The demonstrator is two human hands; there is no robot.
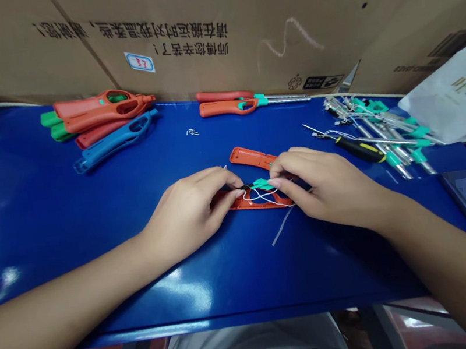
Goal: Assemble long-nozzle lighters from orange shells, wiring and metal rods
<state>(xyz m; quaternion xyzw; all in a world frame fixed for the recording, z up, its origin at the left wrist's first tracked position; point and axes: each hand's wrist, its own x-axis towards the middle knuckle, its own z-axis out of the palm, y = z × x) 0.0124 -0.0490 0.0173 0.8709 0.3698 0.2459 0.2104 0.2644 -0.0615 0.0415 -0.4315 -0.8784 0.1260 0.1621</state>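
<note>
My left hand (189, 208) pinches a small black part (245, 187) with white wires, over an orange lighter shell half (264, 205) on the table. The fingers of my right hand (327, 183) are closed on a green trigger piece (262, 184) above the same shell. White wires (258, 195) loop across the shell's opening, and a thin clear tube (282, 227) sticks out towards me. Just behind lies another orange shell half (248, 156), its right end hidden by my right hand.
Several lighter shells (106, 138) are piled at the back left. Small screws (192, 132) and two lighter handles (226, 106) with metal rods lie at the back. Right are a black-yellow screwdriver (359, 148), wired metal tubes (396, 157) and a white bag (459, 97). A cardboard box (189, 10) borders the table.
</note>
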